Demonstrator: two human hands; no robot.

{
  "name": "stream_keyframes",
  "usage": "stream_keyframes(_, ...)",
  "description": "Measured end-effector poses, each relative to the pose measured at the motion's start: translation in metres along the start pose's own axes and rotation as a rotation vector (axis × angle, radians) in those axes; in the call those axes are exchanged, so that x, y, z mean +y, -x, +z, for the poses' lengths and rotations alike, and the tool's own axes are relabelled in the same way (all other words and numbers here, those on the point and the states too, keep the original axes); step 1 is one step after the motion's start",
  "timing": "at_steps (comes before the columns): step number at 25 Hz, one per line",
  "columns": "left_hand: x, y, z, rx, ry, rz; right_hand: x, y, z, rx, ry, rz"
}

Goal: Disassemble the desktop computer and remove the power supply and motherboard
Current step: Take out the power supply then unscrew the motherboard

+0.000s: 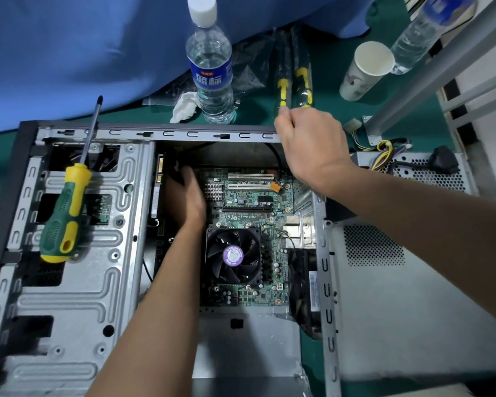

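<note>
The open computer case lies on its side, with the green motherboard and its black CPU fan inside. My left hand reaches in along the board's left edge, and its fingers curl round a black cable plug; the fingertips are partly lost in shadow. My right hand grips the case's far right corner. A grey perforated power supply with coloured wires sits outside the case at the right.
A green and yellow screwdriver lies on the drive cage. Behind the case stand a water bottle, a paper cup, packaged screwdrivers and a crumpled tissue. A grey side panel lies at the right.
</note>
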State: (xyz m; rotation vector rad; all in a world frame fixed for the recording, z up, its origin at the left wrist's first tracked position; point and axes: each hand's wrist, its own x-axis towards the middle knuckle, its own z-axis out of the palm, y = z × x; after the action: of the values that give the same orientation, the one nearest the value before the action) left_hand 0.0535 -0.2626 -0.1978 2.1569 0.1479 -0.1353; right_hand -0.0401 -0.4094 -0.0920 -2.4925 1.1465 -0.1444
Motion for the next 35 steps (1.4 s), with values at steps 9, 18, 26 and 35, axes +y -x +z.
stream_keyframes(9,0.009,0.012,-0.016,-0.247,0.141,-0.073,0.000,0.000,0.000,0.002,-0.009,-0.014)
stream_keyframes(18,0.021,0.022,-0.034,-0.563,-0.346,0.132,0.001,-0.001,0.001,0.017,0.004,-0.020)
stream_keyframes(26,0.057,0.059,-0.112,-0.591,-0.700,0.768,0.000,0.001,0.000,0.026,-0.018,-0.026)
stream_keyframes(35,0.031,0.022,-0.150,-0.481,-0.519,0.823,-0.002,0.003,-0.002,0.036,-0.012,-0.006)
